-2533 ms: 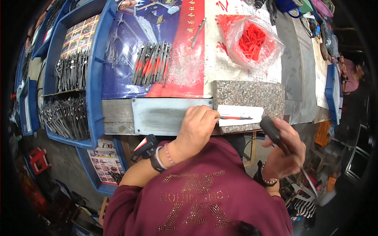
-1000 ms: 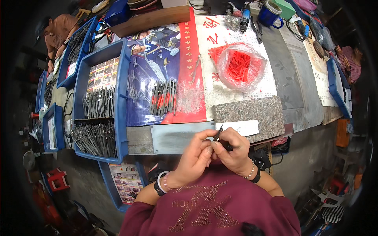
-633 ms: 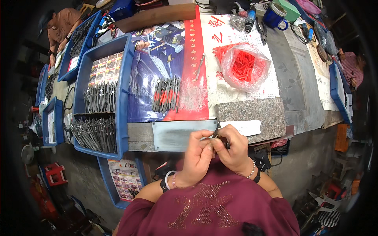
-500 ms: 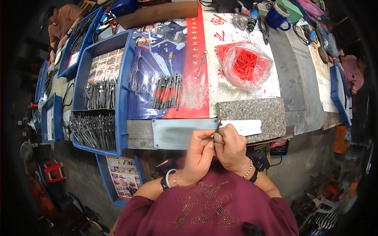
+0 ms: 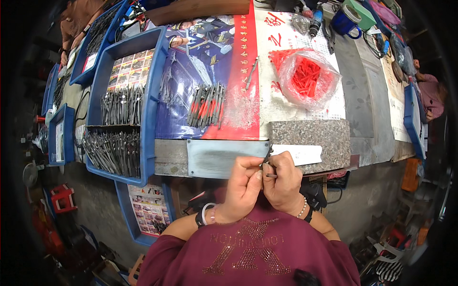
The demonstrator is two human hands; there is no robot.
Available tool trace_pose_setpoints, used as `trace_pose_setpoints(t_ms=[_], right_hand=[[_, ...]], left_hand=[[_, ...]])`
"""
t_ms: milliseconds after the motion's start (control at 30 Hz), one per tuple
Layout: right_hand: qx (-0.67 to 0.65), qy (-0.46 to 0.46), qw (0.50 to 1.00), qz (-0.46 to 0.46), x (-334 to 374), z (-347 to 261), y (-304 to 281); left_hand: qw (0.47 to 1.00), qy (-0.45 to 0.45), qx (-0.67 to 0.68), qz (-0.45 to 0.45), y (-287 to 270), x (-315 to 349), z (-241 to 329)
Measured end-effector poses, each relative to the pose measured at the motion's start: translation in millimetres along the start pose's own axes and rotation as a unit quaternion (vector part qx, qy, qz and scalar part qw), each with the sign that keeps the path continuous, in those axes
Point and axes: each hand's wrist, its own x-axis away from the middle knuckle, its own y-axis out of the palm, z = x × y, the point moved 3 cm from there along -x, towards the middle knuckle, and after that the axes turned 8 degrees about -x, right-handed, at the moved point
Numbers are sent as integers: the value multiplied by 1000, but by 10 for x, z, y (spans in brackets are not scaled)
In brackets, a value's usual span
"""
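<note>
In front of my chest, both hands meet at the table's near edge. My left hand (image 5: pixel 243 186) pinches a slim dark metal piece (image 5: pixel 268 155) between thumb and fingers, and its upper end sticks up past the fingertips. My right hand (image 5: pixel 285 183) is closed against the same piece from the other side. A short grey rod end (image 5: pixel 271 176) pokes out between the right fingers; whether it belongs to the same piece I cannot tell. Beyond the hands lies a row of similar dark pieces (image 5: pixel 206 106), several with red parts between them. One single piece (image 5: pixel 252 74) lies apart.
A blue tray (image 5: pixel 151 109) at the left holds many dark slim pieces. Red plastic strips (image 5: pixel 305 78) fill a clear bag at the back right. A speckled stone slab (image 5: pixel 329 136) carries a white strip (image 5: pixel 300 154). A blue mug (image 5: pixel 344 21) and a screwdriver-like tool (image 5: pixel 316 23) stand farther back.
The whole view has shifted slightly. My hands stay together on the dark piece, and the grey rod end now shows more plainly at the right fingers.
</note>
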Motion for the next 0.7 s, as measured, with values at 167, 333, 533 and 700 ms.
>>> trace_pose_setpoints(t_ms=[167, 333, 533, 700], right_hand=[[-162, 203, 957, -131, -39, 83, -69], [-182, 187, 957, -128, -93, 163, -356], [-81, 180, 967, -163, -20, 203, -441], [-66, 139, 966, -208, 21, 189, -433]], left_hand=[[999, -13, -39, -32, -86, -59, 69], [965, -21, -259, 39, -586, -413, 239], [779, 130, -582, 197, -1188, -1019, 326], [662, 148, -700, 223, -1221, -1214, 246]])
